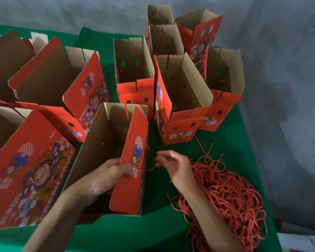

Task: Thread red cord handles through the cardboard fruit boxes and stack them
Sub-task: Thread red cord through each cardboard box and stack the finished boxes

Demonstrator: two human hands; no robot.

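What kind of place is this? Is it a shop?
Probably a small packing workshop, not a shop. Many open red fruit boxes stand on a green-covered table, a pile of red cords lies ready, and the floor is bare grey concrete.

Red cartoon-printed boxes [135, 160], red cords [231, 197], green tablecloth [153, 231]

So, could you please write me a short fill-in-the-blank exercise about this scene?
1. The left hand grips the wall of an open cardboard ____.
2. The pile of cords is coloured ____.
3. The cord pile lies beside the ____ hand.
4. The table cloth is ____.

Missing words: box; red; right; green
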